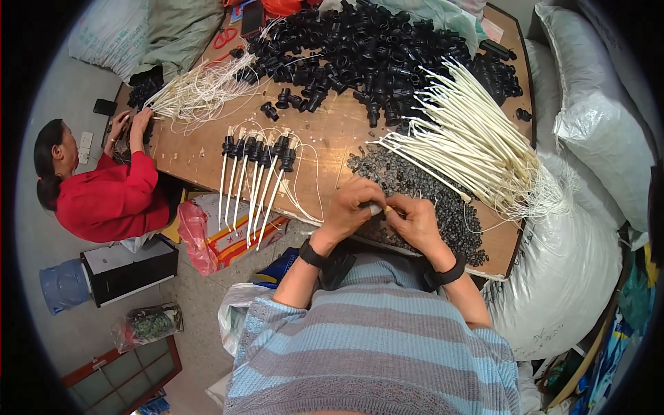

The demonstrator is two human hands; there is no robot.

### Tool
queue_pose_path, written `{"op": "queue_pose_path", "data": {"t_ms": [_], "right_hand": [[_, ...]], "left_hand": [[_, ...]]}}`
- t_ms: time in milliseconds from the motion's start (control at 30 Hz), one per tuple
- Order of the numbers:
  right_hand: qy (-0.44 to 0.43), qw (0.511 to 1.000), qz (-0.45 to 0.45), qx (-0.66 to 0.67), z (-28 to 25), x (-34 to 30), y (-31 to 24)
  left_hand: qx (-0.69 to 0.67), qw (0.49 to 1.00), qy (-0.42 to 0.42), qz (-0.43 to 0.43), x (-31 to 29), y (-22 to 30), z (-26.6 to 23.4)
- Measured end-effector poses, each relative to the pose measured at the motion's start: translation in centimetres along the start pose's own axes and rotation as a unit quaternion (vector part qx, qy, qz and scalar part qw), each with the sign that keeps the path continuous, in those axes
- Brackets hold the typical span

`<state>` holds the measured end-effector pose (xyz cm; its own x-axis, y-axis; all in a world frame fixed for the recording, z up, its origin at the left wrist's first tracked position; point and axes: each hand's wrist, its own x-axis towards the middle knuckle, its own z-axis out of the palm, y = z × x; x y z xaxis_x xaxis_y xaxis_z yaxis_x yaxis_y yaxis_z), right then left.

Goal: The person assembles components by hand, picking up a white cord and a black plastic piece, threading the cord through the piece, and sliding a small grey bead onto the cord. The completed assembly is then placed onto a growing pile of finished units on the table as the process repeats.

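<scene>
Pale piece (389, 209), right hand (415, 220) pinching, left hand (351, 207) curled (hold unclear), bare tabletop (329, 144) leftward, edge (296, 214) close

A brown wooden table (190, 153) stands above grey floor (199, 304).

Small pieces (453, 225) look glossy plastic — table (321, 137), wood.

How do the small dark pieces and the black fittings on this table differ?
The small dark pieces are tiny; the black fittings are far larger. The small dark pieces lie in a low spread by the near edge; the black fittings are heaped higher toward the far side. The small dark pieces look greyer than the black fittings. Both lie loose on the wooden table.
</scene>
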<state>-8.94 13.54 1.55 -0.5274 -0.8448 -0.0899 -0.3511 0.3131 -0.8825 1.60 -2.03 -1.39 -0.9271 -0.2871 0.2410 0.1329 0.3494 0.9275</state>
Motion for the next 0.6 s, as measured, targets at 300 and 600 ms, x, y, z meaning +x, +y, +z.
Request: {"op": "queue_pose_path", "data": {"t_ms": [300, 600], "right_hand": [[0.081, 0.975, 0.118, 0.169, -0.3, -0.5, 1.9], [0.060, 0.959, 0.151, 0.233, 0.4, 0.4, 1.9]], "left_hand": [[0.220, 0.964, 0.114, -0.102, 2.0, -4.1, -5.5], [0.277, 0.952, 0.102, -0.079, 2.7, -3.8, -5.2]]}}
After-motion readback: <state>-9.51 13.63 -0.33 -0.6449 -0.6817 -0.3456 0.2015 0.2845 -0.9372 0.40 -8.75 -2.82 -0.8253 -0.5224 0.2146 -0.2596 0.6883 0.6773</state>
